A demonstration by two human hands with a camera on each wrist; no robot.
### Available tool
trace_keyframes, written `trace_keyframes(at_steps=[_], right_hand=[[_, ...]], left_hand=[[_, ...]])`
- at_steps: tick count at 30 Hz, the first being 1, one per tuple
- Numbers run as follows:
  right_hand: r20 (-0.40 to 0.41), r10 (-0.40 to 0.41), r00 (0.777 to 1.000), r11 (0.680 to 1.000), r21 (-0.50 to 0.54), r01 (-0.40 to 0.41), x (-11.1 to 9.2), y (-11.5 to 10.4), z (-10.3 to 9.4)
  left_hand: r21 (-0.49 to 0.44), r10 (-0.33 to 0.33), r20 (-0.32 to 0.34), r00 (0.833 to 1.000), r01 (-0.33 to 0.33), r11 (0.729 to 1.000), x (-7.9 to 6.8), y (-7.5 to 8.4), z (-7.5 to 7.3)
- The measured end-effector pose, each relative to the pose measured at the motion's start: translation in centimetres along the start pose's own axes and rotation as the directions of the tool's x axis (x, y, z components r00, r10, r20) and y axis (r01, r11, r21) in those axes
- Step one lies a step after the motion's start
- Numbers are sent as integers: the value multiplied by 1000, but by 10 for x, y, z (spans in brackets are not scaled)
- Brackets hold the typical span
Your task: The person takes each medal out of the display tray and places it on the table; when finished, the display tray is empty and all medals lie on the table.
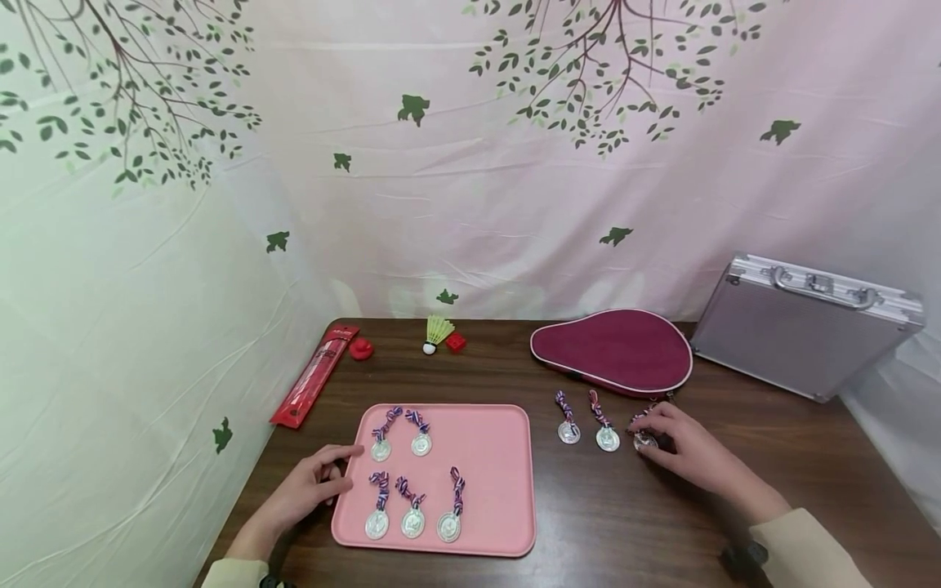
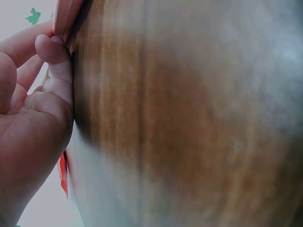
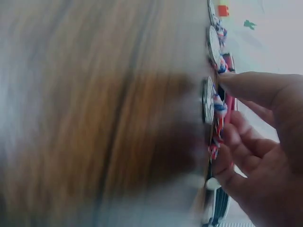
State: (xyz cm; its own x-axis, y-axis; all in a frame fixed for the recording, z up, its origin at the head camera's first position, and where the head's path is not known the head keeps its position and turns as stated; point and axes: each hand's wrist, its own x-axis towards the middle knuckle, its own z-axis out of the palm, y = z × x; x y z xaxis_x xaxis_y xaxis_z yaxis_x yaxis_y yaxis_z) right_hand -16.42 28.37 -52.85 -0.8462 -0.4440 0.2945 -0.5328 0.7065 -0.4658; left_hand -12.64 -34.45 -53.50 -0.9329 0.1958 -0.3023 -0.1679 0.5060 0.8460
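Right hand [image 1: 684, 445] part-open, thumb and fingers apart around a silver-coloured medal [image 1: 645, 442], fingers at its ribbon; medal lies flat on the worktop [image 1: 610, 514]. Two more medals [image 1: 607, 438] sit in a row just left of it. Left hand [image 1: 305, 486] loosely open, index finger and thumb touching the left rim of the pink tray [image 1: 496, 490]. Tray has five medals [image 1: 412, 523] in it: two toward the back, three along the front. Maroon case [image 1: 613, 351] lies behind the row; metal briefcase [image 1: 797, 327] stands right of it, contents of both hidden.
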Motion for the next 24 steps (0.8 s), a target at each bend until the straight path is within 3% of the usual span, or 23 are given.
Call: trace_keyframes(at_steps=[7, 16, 24], right_hand=[[-38, -74, 997, 994, 84, 77, 16, -35, 21], [13, -258, 966, 955, 158, 253, 40, -94, 57], [100, -321, 942, 933, 204, 296, 53, -149, 88]], left_hand=[[-2, -11, -7, 1000, 11, 1000, -1, 2, 0], [-7, 13, 1, 1000, -13, 1000, -2, 1, 1], [-30, 4, -5, 1000, -4, 1000, -1, 1, 0]])
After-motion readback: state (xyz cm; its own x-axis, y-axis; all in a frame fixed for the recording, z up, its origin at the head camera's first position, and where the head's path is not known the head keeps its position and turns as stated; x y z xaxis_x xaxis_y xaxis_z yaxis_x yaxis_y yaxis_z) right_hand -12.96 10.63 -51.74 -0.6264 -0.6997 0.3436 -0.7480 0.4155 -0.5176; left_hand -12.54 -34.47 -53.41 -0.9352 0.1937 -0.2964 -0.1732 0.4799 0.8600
